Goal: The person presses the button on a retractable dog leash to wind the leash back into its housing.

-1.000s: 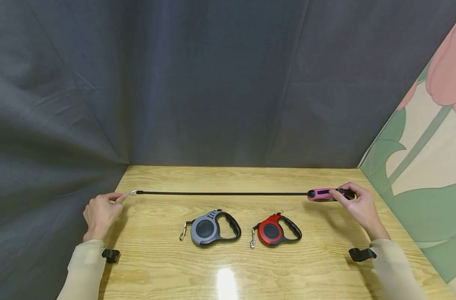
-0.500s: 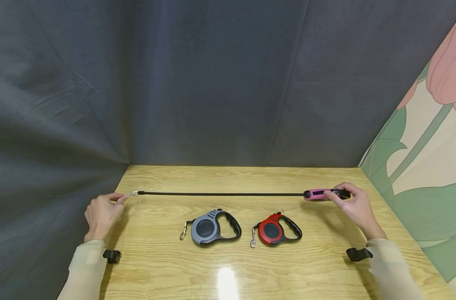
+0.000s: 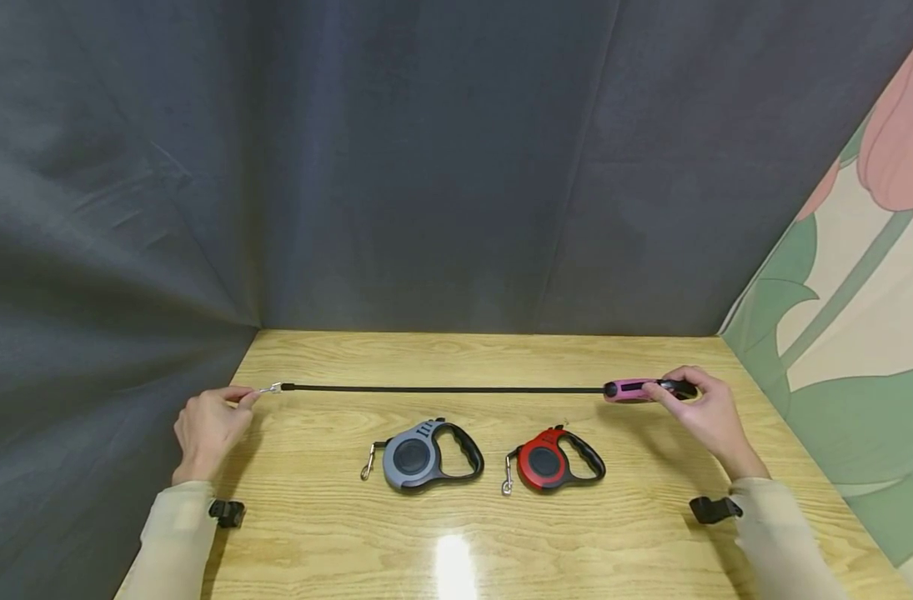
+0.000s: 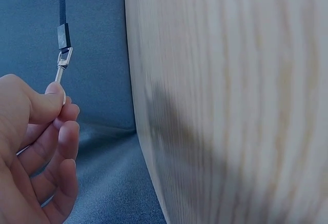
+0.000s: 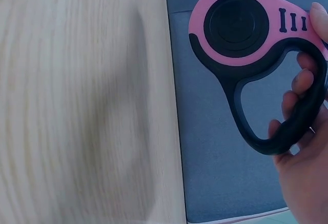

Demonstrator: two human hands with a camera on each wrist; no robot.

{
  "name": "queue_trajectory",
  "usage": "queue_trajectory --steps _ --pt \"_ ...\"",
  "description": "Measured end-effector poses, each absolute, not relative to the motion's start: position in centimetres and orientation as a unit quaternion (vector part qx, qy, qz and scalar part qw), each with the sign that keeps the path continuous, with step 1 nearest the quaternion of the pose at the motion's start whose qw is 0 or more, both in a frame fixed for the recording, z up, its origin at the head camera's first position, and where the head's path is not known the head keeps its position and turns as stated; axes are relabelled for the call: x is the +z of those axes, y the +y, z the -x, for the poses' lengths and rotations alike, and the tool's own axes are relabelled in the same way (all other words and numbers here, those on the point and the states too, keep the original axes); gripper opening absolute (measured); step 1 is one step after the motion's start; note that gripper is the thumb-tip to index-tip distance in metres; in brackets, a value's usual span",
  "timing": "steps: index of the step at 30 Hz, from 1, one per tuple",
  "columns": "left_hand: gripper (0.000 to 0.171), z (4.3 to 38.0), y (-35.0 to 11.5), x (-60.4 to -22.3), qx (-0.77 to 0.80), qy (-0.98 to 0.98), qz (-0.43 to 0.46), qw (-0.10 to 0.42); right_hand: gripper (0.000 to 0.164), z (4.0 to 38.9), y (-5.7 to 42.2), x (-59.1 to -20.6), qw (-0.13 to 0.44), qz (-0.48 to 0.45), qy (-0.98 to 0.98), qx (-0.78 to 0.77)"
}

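My right hand (image 3: 699,408) grips the black handle of a pink retractable dog leash (image 5: 246,21), fingers curled through its loop and thumb near the top. From its nose a black strap (image 3: 441,390) runs straight and taut across to the left, above the table. At the far end, my left hand (image 3: 211,427) pinches the silver metal clip (image 4: 60,70) between thumb and forefinger; the other fingers are loosely bent. Below the strap, a grey retractable leash (image 3: 411,457) and a smaller red one (image 3: 544,460) lie on the table, each with its clip at the left.
The light wood table (image 3: 351,542) reaches back to a dark grey curtain (image 3: 441,167), which also hangs along the left side. A floral cloth (image 3: 861,333) borders the right edge. Both wrists wear small black cameras.
The right hand has moved slightly left with the pink leash, and the left hand slightly right with the clip. The visible strap is a little shorter; the other leashes stay put.
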State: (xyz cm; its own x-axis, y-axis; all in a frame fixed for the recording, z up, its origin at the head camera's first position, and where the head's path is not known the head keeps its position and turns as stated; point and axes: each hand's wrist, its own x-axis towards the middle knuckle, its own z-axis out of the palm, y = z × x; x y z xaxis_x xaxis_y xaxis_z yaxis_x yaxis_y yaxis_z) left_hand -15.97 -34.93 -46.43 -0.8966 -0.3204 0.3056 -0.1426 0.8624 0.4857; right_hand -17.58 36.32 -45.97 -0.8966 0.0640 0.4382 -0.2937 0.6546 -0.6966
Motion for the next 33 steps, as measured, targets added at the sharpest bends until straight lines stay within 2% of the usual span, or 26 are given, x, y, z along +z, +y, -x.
queue_trajectory --steps 33 --pt "0.026 16.20 -34.58 -46.57 -0.222 -0.950 -0.102 0.194 0.018 17.85 35.54 -45.87 0.197 -0.065 -0.892 0.401"
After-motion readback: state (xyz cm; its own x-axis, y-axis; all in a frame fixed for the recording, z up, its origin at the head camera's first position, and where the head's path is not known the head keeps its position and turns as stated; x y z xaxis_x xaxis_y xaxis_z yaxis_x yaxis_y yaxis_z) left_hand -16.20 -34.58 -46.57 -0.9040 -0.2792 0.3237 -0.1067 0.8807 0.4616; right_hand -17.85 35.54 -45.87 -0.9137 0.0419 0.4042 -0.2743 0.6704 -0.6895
